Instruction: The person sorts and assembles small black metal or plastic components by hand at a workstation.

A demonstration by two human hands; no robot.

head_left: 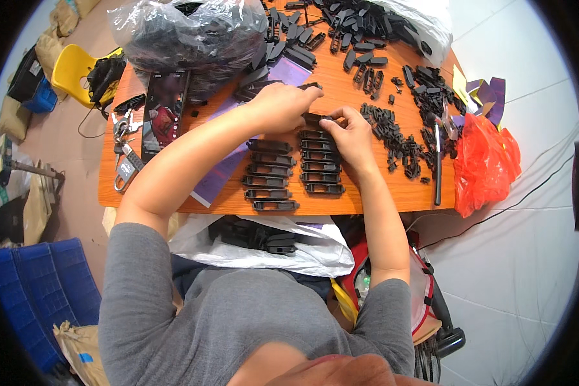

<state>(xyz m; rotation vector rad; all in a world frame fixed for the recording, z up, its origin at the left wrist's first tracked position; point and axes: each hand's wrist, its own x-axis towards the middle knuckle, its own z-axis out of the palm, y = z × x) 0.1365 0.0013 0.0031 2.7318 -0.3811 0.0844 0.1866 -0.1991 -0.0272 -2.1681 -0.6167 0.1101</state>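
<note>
At twelve o'clock, two columns of black frames [320,167] lie lined up — seemingly part-way, since loose clips [387,132] and heaped covers [365,47] remain towards one o'clock. The right hand [352,134] pinches the topmost frame [314,118]; what the left hand [280,106] grasps, I cannot tell.

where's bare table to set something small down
Front right of the wooden table, between the right forearm and black pen; small black parts border it behind. A narrower patch shows between the phone and left forearm. Crowded: the middle, with black frames, and the back, under loose black pieces and a clear bag.
</note>
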